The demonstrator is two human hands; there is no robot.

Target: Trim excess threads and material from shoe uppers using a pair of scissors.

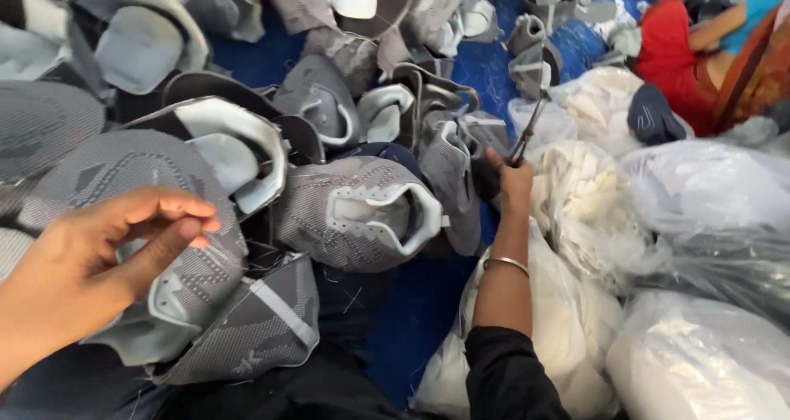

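Note:
My left hand (90,255) hovers at the lower left over a grey knitted shoe upper (140,181), thumb and fingertips pinched together with nothing visible between them. My right hand (514,181) reaches out in the middle of the view, closed on a slim dark tool (529,129) like thread snips that points up and away. A thin metal bangle (506,262) circles that wrist above a black sleeve. Another grey shoe upper (362,210) with a pale lining lies just left of my right hand.
Several grey shoe uppers (321,99) are heaped over a blue sheet (420,305). Clear plastic bags of white material (708,247) fill the right side. Another person in red and orange cloth (708,50) sits at the top right.

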